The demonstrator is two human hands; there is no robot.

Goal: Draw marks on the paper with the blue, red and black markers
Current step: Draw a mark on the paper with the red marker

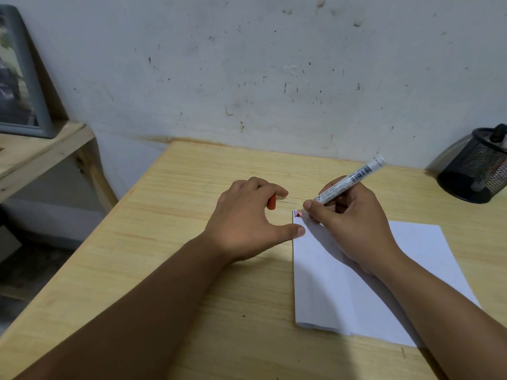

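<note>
two bare hands (247, 220) work at the far left corner of a white sheet of paper (370, 283) lying on a pale wooden table (192, 311). the right hand (354, 229) has its fingers curled round a white-barrelled marker (351, 181), thumb and forefinger pinching it low down; the barrel tilts up and away to the right, its barcode label showing, and its red tip (299, 214) is on the paper's top left corner. just beside that tip, at the very edge of the sheet, a short blue mark (294, 214) and a red mark show; i cannot tell whether a black one is there. the heel of the right hand rests on the paper.

the left hand sits just left of the sheet, its fingers curled over a red cap (272, 202), of which only the lower end shows beneath them; its thumb stretches out to the right, the tip touching the paper's left edge.

at the table's far right corner stands a black mesh pen holder (477, 171) with a dark-topped item in it, too cropped to name. a stained white wall (274, 64) runs behind. to the left a lighter wooden shelf (35, 152) carries a grey picture frame (24, 78) leaning back.
</note>
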